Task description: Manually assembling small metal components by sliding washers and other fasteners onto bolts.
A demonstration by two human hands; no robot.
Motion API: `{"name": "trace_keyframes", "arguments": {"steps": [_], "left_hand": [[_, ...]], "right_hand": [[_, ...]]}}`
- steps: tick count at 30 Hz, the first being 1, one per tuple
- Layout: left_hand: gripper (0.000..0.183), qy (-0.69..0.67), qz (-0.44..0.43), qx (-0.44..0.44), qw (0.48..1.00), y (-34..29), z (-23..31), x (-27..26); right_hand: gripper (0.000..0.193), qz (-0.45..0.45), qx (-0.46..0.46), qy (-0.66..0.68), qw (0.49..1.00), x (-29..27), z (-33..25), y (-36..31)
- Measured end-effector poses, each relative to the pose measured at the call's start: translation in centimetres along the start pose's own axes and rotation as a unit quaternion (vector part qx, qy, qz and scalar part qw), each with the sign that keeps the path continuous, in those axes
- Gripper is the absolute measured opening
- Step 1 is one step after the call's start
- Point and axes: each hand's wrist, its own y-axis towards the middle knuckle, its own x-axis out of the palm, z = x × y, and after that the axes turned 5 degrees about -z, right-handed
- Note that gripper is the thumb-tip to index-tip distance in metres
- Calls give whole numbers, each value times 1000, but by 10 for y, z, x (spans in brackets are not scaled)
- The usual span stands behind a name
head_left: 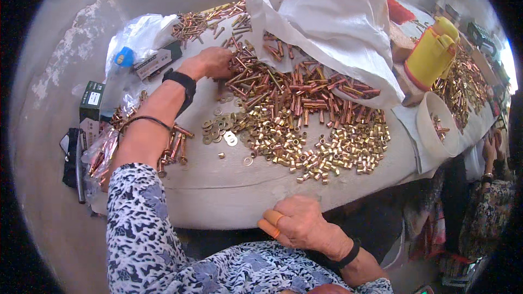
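Observation:
My left hand (213, 62) reaches to the left edge of a heap of copper-coloured bolts and sleeves (305, 90); its fingertips are hidden among them, so their grip does not show. Below the heap spreads a pile of short brass-coloured metal collars (348, 149). Flat washers (218, 128) lie to the left of these, and one lone washer (248, 161) sits nearer me. At the table's front edge, my right hand (298, 222) is closed, with orange covers on two fingers. Whatever it may hold is out of sight. Several assembled bolts (175, 147) rest beside my left forearm.
A white woven sack (338, 22) spills bolts at the back. Small green boxes (91, 100) and a plastic bag of bolts (101, 158) stand at the left. On the right are a white bucket (436, 125), a yellow jug (430, 57) and another person's hand (492, 147).

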Motion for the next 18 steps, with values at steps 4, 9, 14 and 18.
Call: {"name": "trace_keyframes", "arguments": {"steps": [4, 9, 14, 18], "left_hand": [[25, 13, 67, 41, 997, -6, -7, 11], [24, -80, 61, 8, 995, -22, 9, 0], [23, -209, -16, -77, 975, -36, 24, -17], [14, 13, 93, -53, 994, -28, 21, 14]], "right_hand": [[16, 15, -19, 22, 999, 1, 1, -4], [16, 15, -8, 29, 999, -2, -1, -4], [17, 3, 6, 23, 1000, -1, -2, -4], [16, -8, 0, 22, 1000, -1, -3, -4]]}}
